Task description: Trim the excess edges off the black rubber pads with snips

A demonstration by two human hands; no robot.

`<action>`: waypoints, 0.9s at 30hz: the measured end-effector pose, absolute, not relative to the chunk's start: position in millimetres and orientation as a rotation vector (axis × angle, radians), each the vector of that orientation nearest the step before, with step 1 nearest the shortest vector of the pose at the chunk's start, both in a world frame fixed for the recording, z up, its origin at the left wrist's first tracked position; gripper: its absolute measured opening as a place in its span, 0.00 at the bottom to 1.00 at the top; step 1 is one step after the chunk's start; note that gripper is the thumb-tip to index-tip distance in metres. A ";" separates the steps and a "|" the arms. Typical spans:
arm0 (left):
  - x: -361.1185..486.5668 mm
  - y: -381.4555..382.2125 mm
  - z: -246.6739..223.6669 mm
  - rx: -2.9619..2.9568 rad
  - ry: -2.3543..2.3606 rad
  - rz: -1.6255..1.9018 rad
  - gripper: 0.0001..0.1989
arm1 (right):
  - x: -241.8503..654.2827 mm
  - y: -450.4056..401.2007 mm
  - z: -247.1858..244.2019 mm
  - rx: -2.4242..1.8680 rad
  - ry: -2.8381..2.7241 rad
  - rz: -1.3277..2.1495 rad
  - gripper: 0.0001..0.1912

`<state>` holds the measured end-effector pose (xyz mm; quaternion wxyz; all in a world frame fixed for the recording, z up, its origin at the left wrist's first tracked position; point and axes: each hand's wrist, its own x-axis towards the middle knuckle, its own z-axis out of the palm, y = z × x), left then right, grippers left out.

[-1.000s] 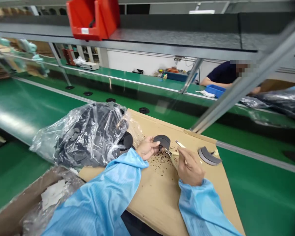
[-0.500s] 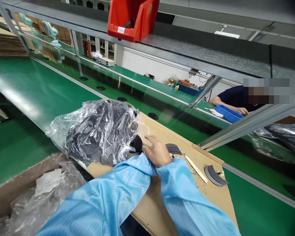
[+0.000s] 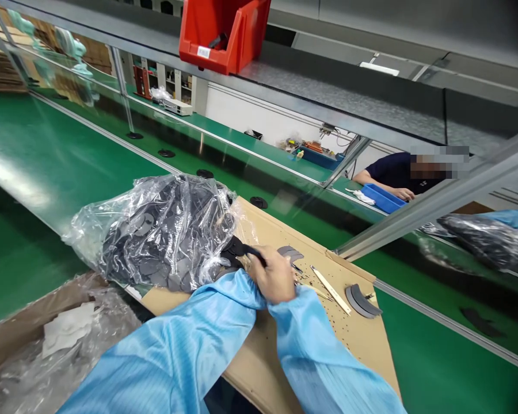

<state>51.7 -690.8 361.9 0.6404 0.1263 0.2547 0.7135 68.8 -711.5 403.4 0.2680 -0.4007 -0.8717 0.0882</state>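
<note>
My right hand (image 3: 276,275) is closed on a dark curved piece (image 3: 255,254) beside the mouth of a clear plastic bag (image 3: 168,230) full of dark flat pieces. My left hand is hidden behind its blue sleeve (image 3: 237,287) and my right hand. Brown cardboard (image 3: 259,356) lies under both arms, sprinkled with small dark bits. To the right on it are a white-handled tool (image 3: 331,290), grey curved pieces (image 3: 362,301) and more curved pieces (image 3: 290,253) near my right hand.
A red bin (image 3: 222,40) sits on the shelf (image 3: 328,86) above. A slanted metal post (image 3: 414,213) stands at the right. At lower left is an open box (image 3: 26,310) with plastic wrap. Across the bench, a person (image 3: 388,172) leans near a blue tray (image 3: 382,198).
The dark piece at the bag's mouth now stretches into my right hand, whose fingers have closed on it. The whole view has shifted slightly, moving the scene left.
</note>
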 end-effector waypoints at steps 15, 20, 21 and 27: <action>40.2 -690.1 347.8 0.655 0.645 1.211 0.25 | 183.9 -694.8 335.5 -1.185 -1.015 0.727 0.25; 43.1 -692.9 347.3 0.726 0.633 1.175 0.25 | 179.4 -697.4 336.9 -1.186 -1.096 0.774 0.22; 44.0 -692.9 346.2 0.737 0.640 1.184 0.25 | 179.8 -697.9 336.5 -1.196 -1.111 0.771 0.22; 45.1 -692.5 342.6 0.786 0.720 1.274 0.21 | 181.4 -705.5 343.4 -1.287 -1.306 0.770 0.21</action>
